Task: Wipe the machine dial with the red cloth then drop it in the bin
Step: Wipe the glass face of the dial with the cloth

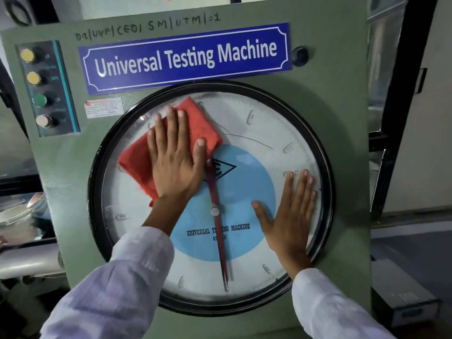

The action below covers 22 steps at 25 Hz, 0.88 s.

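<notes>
A grey-green machine panel fills the view, with a blue nameplate reading "Universal Testing Machine" fixed across its upper part and a column of round buttons set at its upper left. Below the nameplate a large round dial with a black rim is mounted, its white face carrying a light-blue centre disc and a red pointer aimed downward. The red cloth is seen spread on the upper left of the dial glass. It is pressed flat there by the left hand, whose fingers are stretched out and slightly fanned over the cloth rather than curled around it. The right hand is laid open and flat against the right side of the dial, fingers extended upward near the rim, with nothing held in it. White sleeves are worn on both arms.
</notes>
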Motion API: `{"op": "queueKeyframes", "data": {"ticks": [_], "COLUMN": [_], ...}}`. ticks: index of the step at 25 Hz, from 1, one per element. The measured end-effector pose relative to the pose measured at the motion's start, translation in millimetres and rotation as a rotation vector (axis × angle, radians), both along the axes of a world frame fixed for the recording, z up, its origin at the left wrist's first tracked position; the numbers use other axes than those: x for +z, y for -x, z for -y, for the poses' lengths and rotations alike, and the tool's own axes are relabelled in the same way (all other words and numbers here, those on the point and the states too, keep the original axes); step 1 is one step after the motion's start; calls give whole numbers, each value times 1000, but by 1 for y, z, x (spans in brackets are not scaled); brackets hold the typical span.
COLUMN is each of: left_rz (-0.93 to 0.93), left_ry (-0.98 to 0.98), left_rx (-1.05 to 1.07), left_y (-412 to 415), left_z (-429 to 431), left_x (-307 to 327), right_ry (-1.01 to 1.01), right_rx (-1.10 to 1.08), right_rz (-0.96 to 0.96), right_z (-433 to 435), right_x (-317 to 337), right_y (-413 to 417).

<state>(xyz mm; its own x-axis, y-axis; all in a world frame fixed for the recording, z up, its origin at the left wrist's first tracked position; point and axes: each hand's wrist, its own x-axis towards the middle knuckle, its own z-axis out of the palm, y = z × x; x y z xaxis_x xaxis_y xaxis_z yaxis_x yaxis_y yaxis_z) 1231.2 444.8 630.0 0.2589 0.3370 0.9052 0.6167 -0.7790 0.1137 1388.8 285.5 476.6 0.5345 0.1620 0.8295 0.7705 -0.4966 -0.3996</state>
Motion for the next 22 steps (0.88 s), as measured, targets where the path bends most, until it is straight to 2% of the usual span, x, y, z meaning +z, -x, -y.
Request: {"op": "queueKeyframes", "data": {"ticks": [7,10,12,15,22], "left_rz": [-350,-450,-433,-313,-31], "left_ry": [-272,-334,-369,-353,-64], "left_rx": [-232,-316,-282,-170,70], "left_y": [-98,-107,-97,-70,34], "left_z": [67,69,59,36,-24], "left_x": [6,8,12,16,-1], "right_ry": [-71,-52,-37,-1,42], "right_rx": [-51,-29,7,29,3], "right_rz": [29,55,71,98,98], "right_z": [-8,-8,-6,-5,-3], "right_x": [-9,-8,-3,6,9], "right_y": [1,-4,-10,-17,-16]}}
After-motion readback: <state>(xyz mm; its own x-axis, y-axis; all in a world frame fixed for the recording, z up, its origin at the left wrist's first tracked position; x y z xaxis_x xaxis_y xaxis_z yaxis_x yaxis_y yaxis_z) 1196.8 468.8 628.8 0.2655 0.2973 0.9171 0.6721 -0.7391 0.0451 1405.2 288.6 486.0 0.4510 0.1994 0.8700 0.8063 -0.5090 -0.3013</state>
